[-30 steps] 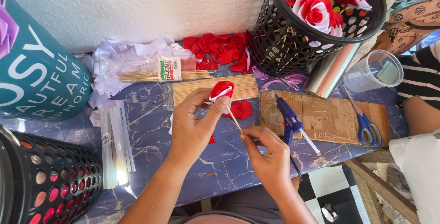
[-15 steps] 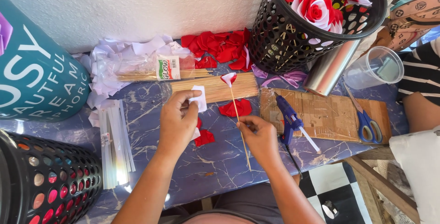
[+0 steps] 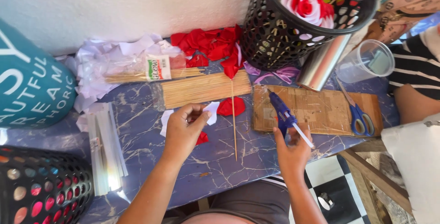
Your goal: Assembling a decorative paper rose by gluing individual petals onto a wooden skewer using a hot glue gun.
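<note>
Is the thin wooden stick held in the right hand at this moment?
No, the wooden stick lies free on the table, while the right hand grips the blue glue gun.

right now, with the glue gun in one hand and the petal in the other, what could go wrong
1. The right hand grips the blue glue gun near its nozzle end; if hot, it could burn the fingers.
2. The gun sits over the cardboard sheet, but glue may drip onto the marbled table once lifted.
3. The thin wooden stick lies loose, unheld; a nudge could roll it away from the white petal in the left hand.
</note>
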